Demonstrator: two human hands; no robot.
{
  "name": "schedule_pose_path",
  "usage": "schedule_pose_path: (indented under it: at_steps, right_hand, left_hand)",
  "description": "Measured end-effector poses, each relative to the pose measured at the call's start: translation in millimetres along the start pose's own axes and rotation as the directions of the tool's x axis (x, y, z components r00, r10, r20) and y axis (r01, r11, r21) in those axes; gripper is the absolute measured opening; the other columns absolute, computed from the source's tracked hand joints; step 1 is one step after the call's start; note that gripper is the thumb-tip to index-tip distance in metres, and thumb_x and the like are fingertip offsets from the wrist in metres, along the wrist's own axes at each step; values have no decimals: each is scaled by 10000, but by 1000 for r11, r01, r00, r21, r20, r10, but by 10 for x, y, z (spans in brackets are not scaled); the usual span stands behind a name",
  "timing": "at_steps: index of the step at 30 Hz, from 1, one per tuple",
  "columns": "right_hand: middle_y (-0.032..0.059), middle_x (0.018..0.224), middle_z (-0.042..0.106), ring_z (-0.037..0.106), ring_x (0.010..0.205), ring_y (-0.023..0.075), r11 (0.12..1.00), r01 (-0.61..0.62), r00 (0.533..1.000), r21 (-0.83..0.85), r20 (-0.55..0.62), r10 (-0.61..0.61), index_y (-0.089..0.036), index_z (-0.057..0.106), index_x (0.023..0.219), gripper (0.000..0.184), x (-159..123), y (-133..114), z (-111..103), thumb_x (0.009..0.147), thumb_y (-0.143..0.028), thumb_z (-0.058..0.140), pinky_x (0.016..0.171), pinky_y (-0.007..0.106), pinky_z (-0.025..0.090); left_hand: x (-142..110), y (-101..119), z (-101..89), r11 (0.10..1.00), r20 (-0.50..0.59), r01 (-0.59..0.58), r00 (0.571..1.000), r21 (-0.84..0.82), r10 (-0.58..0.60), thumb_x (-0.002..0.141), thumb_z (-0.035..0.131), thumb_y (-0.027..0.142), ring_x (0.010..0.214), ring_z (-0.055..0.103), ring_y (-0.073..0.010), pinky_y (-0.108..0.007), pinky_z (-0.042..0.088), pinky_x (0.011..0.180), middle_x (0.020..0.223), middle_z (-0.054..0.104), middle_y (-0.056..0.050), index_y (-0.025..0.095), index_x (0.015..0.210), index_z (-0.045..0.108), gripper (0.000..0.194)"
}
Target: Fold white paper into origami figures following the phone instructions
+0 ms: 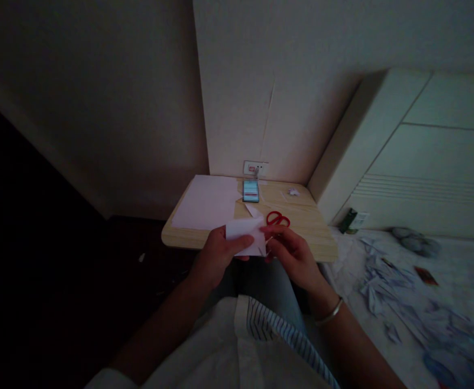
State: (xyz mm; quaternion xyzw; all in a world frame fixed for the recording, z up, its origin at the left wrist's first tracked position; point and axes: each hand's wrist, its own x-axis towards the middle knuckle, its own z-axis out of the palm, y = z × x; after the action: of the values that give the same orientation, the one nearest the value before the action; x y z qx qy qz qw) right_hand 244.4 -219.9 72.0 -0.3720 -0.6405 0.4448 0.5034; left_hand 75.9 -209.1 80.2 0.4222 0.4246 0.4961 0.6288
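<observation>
A small folded piece of white paper point(242, 232) is held above the front edge of the bedside table. My left hand point(219, 251) grips it from the left, thumb flat on top and fingers underneath. At its right edge, the bent fingers of my right hand point(291, 251) close on the paper; the fingertips are partly hidden. Just beyond that hand lie scissors with red handles point(278, 219), their blades mostly out of sight. A white paper scrap point(253, 210) rests on the table behind the folded piece.
On the wooden table point(309, 229) are a stack of white sheets point(208, 202), a lit phone point(250, 190) and a small crumpled paper bit point(293, 192). A wall socket point(255, 168) with a plug is behind. To the right, a bed point(366, 275) holds scattered papers.
</observation>
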Motion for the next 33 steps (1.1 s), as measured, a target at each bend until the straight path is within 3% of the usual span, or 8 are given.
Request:
schedule_pose_path:
  at_steps: [3, 9, 16, 21, 26, 33]
  right_hand:
    - [-11, 820, 583, 560, 639, 120, 983, -122, 979, 136, -149, 142, -259, 560, 1083, 396, -35, 52, 127, 726, -338, 709, 519, 239, 526]
    - [-8, 675, 636, 569, 548, 107, 945, -229, 932, 234, -226, 282, -186, 631, 798, 243, -58, 13, 275, 705, -396, 711, 496, 218, 496]
    - [-17, 658, 636, 564, 562, 109, 948, -186, 929, 257, -269, 255, -190, 631, 737, 207, -49, -58, 285, 691, -368, 727, 513, 221, 487]
    - [-12, 680, 650, 577, 587, 118, 959, -178, 938, 220, -257, 233, -192, 637, 740, 188, -49, -38, 275, 703, -355, 722, 537, 226, 480]
    - [-8, 714, 666, 590, 604, 118, 950, -183, 937, 252, -247, 246, -195, 659, 785, 194, -42, -43, 291, 700, -356, 727, 542, 223, 492]
    - [-18, 627, 634, 569, 552, 108, 928, -181, 927, 324, -259, 271, -183, 685, 734, 219, 2, -21, 269, 716, -401, 702, 495, 213, 497]
  left_hand:
    - [-6, -20, 45, 998, -122, -40, 992, -54, 33, 603, 771, 265, 627, 638, -155, -216, 487, 493, 785, 715, -53, 111, 907, 685, 352]
    - [-39, -57, 82, 992, -104, -57, 994, -115, 45, 614, 770, 267, 627, 632, -139, -210, 494, 516, 747, 707, -28, 122, 864, 693, 299]
    - [-61, -68, 118, 972, -59, -17, 998, -233, 3, 587, 789, 287, 662, 645, -158, -242, 509, 578, 780, 715, -49, 119, 870, 698, 342]
    - [-63, -91, 125, 977, -70, 12, 997, -215, -28, 596, 783, 296, 692, 660, -169, -251, 516, 596, 792, 726, -33, 162, 846, 709, 294]
    - [-67, -105, 136, 971, -90, -8, 996, -238, -14, 639, 756, 283, 698, 664, -156, -230, 512, 580, 781, 727, -4, 199, 836, 710, 219]
    - [-50, -111, 169, 952, -115, -66, 993, -298, 32, 636, 760, 271, 715, 671, -173, -260, 539, 609, 823, 727, -47, 136, 892, 693, 296]
